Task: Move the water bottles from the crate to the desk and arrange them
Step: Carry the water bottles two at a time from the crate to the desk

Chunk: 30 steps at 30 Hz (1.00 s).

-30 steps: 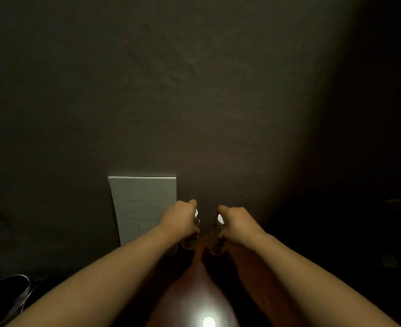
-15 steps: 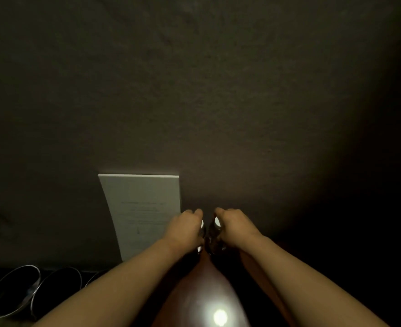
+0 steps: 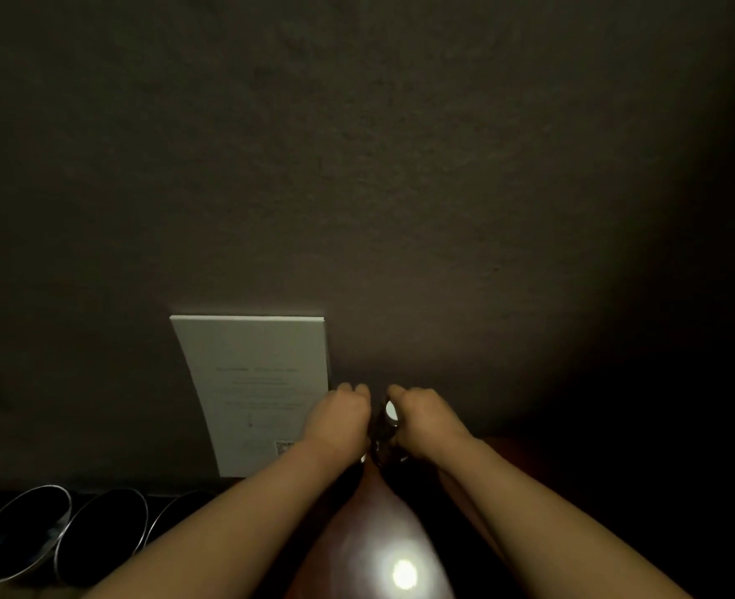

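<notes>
Two hands met at the far edge of the worktop (image 3: 383,529), close against the wall (image 3: 357,166). Our right hand (image 3: 426,415) had its fingers curled round a bottle (image 3: 388,430), which stood upright with its pale cap (image 3: 390,411) showing between the knuckles. Our left hand (image 3: 339,415) was curled just beside it, nearly touching; we could not tell what it held, since its knuckles hid any bottle. A white card (image 3: 253,382) leaned just left of it. We judged the next move was straight down, long axis vertical, the right hand nearer.
</notes>
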{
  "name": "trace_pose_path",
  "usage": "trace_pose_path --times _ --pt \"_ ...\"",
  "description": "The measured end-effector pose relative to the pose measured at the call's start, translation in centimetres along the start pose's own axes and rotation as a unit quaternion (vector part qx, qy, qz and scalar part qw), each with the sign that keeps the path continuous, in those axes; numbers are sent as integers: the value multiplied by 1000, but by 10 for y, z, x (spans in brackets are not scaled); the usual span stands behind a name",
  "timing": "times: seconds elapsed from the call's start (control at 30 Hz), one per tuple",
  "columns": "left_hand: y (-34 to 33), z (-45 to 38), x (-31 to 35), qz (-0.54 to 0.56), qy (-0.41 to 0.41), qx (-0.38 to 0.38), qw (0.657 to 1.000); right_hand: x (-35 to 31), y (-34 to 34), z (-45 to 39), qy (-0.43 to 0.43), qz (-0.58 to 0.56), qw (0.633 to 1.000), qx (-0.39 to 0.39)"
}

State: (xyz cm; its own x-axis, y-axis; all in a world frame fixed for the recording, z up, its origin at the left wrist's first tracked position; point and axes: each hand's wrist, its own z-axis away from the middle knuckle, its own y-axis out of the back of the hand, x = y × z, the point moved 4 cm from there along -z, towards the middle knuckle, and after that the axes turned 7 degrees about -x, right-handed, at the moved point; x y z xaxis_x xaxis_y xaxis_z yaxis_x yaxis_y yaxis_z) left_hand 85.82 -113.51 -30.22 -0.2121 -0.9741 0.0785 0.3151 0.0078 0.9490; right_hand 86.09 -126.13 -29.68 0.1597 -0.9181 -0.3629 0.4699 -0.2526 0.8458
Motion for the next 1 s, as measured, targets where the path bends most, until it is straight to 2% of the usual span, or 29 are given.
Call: trace_pose_path --times 0.4,0.6,1.0 --pt "18 18 1 50 -14 6 999 -4 -3 14 -27 -41 999 14" --pt "51 49 -3 57 -21 50 997 -18 25 41 -23 -8 997 76" --pt "101 168 -50 21 12 38 999 -115 63 132 15 45 993 105"
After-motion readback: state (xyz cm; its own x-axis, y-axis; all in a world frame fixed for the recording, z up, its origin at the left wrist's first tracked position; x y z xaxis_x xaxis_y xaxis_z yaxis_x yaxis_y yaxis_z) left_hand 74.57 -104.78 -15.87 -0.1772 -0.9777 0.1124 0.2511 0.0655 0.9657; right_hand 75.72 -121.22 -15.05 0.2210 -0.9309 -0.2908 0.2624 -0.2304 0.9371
